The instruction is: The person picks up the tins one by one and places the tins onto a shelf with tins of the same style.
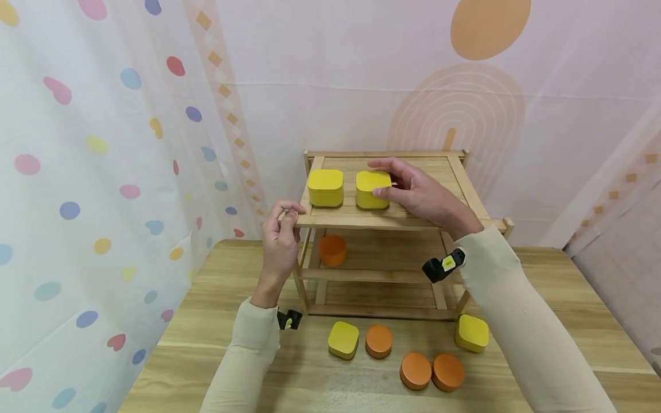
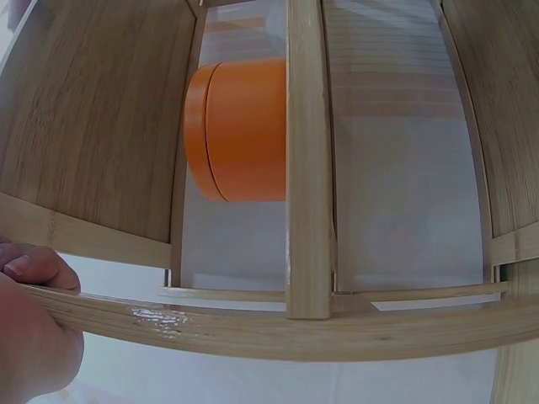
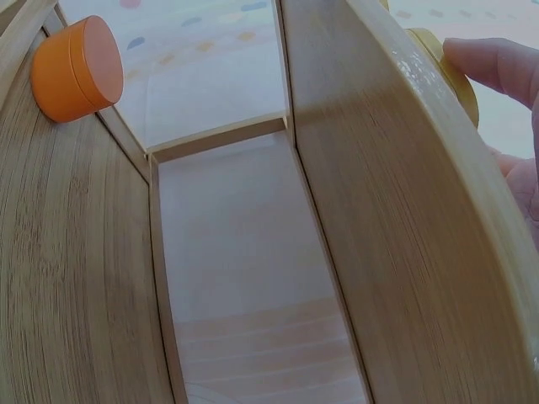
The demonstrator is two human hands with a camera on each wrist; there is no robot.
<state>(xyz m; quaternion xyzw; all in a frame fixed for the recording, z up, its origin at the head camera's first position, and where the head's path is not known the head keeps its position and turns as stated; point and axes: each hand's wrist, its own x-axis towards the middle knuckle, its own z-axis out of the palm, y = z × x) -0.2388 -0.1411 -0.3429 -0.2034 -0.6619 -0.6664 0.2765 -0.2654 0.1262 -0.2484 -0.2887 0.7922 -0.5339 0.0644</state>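
A wooden shelf rack [image 1: 392,221] stands on the table, with two yellow square tins on its top board. My right hand [image 1: 420,192] holds the right-hand yellow tin [image 1: 365,198], thumb at the front and fingers behind; the right wrist view catches the fingers [image 3: 497,63] against its side. The other yellow tin [image 1: 326,189] sits to its left, a small gap between them. With curled fingers my left hand [image 1: 281,235] grips the rack's front left top corner. On the middle shelf is an orange round tin [image 1: 333,250], seen closer in the left wrist view as a lidded orange tin [image 2: 244,130].
On the table before the rack lie a yellow tin [image 1: 343,340], an orange tin [image 1: 379,341], two more orange tins side by side [image 1: 415,371], and another yellow tin [image 1: 472,333] near my right sleeve. A patterned curtain [image 1: 320,74] hangs behind the rack.
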